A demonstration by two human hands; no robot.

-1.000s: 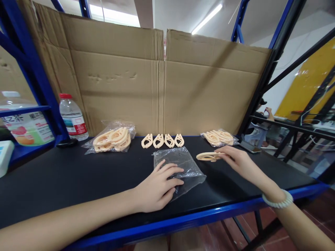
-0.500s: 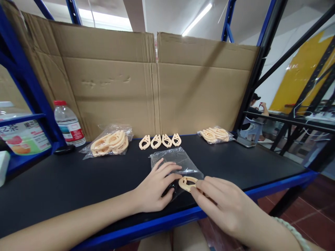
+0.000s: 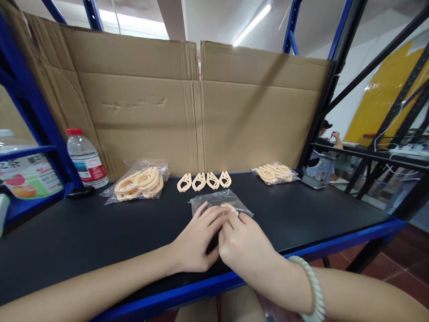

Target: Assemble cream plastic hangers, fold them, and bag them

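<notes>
head view: step in hand is loading. left hand (image 3: 194,243) lies flat, pinning the clear plastic bag (image 3: 219,202) on the table (image 3: 100,232). right hand (image 3: 243,243) pushes a beige plastic clip (image 3: 230,208) into the bag mouth; its grip is hidden, closure cannot be told. next move likely calls for seating the clip fully.

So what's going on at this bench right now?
A person's left hand and right hand meet on a clear plastic bag lying on the black bench, with a peach plastic piece at the fingertips, seemingly inside the bag. Four loose pieces are lined up behind, with filled bags on either side.
</notes>
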